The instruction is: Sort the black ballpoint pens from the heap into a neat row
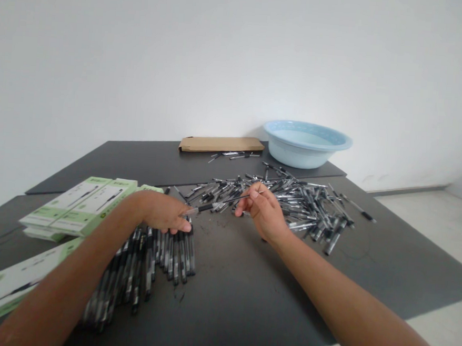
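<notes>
A single pen (207, 206) is held between the two hands, just above the dark table (247, 279). Its long axis is laid nearly across the view, from lower left to upper right, with a slight rise toward the right. The left hand (165, 213) is closed narrowly on the thicker, clear-and-black end, which is pinched between thumb and forefinger with the palm turned down. The right hand (263, 211) is closed on the thin end, which is gripped at the fingertips with the other fingers curled in. Whether the thin part is a separate refill or one piece with the rest cannot be told. The pen is thus spanned by both hands, neither being nearer than the other, and only its middle stretch is left bare. Just below the left hand a row of pens (169, 258) is laid side by side, their long axes pointed away from the person, roughly square to the held pen. Just beyond the right hand a loose heap of pens (311, 205) is spread, lying every way. Green and white boxes (80, 204) are stacked left of the left forearm, and a pale blue basin (306, 144) and a flat brown carton (221, 144) are set at the far edge.
</notes>
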